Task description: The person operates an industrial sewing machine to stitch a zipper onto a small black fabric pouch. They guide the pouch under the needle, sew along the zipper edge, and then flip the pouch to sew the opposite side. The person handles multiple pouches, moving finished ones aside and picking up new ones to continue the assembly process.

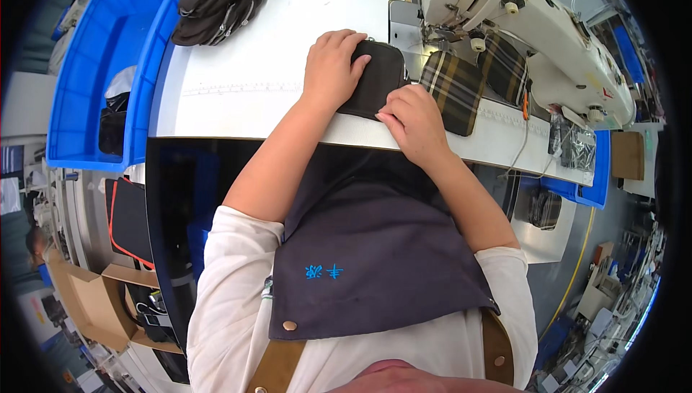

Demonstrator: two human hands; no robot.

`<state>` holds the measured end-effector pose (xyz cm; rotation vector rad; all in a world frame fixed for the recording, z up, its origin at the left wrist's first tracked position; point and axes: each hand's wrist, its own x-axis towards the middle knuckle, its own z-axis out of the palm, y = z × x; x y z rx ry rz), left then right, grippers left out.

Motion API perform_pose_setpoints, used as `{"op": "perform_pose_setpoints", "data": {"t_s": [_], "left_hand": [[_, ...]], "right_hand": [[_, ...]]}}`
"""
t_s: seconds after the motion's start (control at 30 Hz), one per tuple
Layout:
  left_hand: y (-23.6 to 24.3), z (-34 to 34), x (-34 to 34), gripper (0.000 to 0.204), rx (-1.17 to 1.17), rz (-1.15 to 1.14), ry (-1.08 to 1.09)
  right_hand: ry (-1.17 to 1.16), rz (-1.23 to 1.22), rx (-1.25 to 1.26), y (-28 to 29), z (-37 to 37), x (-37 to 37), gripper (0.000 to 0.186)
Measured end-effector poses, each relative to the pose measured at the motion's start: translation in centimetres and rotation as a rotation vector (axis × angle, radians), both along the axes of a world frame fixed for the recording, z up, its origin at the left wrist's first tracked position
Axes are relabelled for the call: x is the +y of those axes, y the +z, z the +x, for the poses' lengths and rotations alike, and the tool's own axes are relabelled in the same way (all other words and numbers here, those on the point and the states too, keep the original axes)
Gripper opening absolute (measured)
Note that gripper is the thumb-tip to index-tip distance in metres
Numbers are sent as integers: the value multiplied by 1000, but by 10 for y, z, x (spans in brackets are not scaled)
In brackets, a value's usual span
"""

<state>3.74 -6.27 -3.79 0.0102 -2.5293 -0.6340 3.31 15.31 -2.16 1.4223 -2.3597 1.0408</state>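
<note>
1. On the white tabletop, just left of a rounded plaid piece, lies a dark pouch, smooth and round-cornered, with a metallic-looking zip.
2. Woven checks cover the plaid piece; the sewing machine has a hard cream casing.
3. Blue characters mark the dark cloth apron.
4. Left hand: part-spread over the pouch's left side, thumb on top.
5. Right hand: narrowed, thumb and fingers holding the lower right corner.
</note>
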Motion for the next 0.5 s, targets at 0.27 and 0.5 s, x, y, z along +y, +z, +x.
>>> {"op": "perform_pose_setpoints", "data": {"t_s": [0.27,0.5], "left_hand": [[5,0,-1,38,-30,8,-3],[-3,-8,1,39,-68,43,-31]], "right_hand": [[-208,-264,-281,19,10,38,9],[-372,-682,-1293,-17,74,171,15]]}}
